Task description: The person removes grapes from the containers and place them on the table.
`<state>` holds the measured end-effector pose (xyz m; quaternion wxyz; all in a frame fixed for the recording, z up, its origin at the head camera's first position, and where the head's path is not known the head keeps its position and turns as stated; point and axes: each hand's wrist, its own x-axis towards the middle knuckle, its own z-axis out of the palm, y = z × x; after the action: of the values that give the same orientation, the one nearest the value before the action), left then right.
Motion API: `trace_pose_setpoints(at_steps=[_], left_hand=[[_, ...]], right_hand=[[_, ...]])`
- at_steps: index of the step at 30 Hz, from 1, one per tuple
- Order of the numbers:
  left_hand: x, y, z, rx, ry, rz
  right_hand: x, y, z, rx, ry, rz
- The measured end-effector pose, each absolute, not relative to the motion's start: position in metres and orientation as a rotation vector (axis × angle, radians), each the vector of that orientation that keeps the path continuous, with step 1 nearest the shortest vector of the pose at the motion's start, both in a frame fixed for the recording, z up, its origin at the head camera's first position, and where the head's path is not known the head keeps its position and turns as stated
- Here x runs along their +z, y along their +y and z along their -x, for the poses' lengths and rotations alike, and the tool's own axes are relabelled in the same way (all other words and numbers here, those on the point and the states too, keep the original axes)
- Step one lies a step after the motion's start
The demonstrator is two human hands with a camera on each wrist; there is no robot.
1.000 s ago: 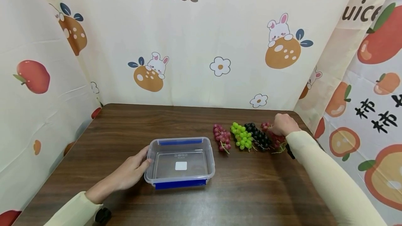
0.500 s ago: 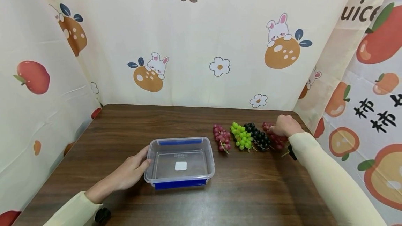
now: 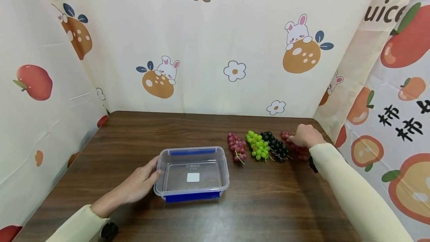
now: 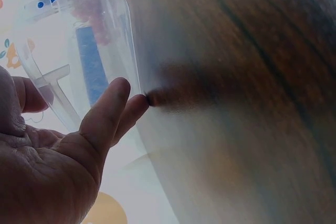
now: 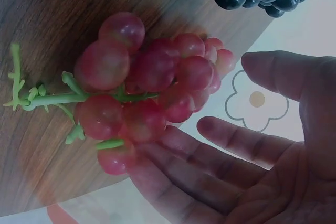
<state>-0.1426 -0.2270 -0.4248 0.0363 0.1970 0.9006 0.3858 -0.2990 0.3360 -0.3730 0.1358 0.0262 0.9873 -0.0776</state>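
My left hand (image 3: pixel 143 181) holds the left side of a clear plastic food container (image 3: pixel 221 169) with blue clips, thumb at the rim. In the left wrist view, two fingers (image 4: pixel 107 116) lie along the container's outer wall, tips close to the table. My right hand (image 3: pixel 306 136) is at the bunch of red grapes (image 3: pixel 287 135) on the far right of the row. Seen from the right wrist, straight fingers (image 5: pixel 181 174) touch the lower side of that bunch (image 5: pixel 142 80). The thumb stands apart from the grapes, and the green stem points away from the palm.
Left of the red bunch lie black grapes (image 3: pixel 277 146), green grapes (image 3: pixel 258 145) and a purplish-red bunch (image 3: pixel 237 148), side by side on the brown wooden table (image 3: pixel 161 130). A printed curtain (image 3: pixel 201 40) hangs behind the table's back edge.
My right hand has shifted slightly to the right at the red grapes. The stem end seen below the wrist earlier is now hidden in the head view. My left hand and the container stay put.
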Motion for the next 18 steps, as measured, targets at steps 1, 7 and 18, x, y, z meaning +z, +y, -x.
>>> trace_pose_setpoints(at_steps=[1, 7, 18], left_hand=[[-0.425, -0.227, 0.143, 1.183, 2.767, -0.604], [-0.424, -0.227, 0.143, 1.183, 2.764, -0.597], [-0.419, -0.240, 0.147, 1.208, 2.717, -0.537]], right_hand=[[-0.373, 0.336, 0.298, -0.227, 2.866, -0.078], [-0.369, 0.336, 0.291, -0.203, 2.926, -0.085], [-0.374, 0.330, 0.278, -0.162, 3.037, -0.010]])
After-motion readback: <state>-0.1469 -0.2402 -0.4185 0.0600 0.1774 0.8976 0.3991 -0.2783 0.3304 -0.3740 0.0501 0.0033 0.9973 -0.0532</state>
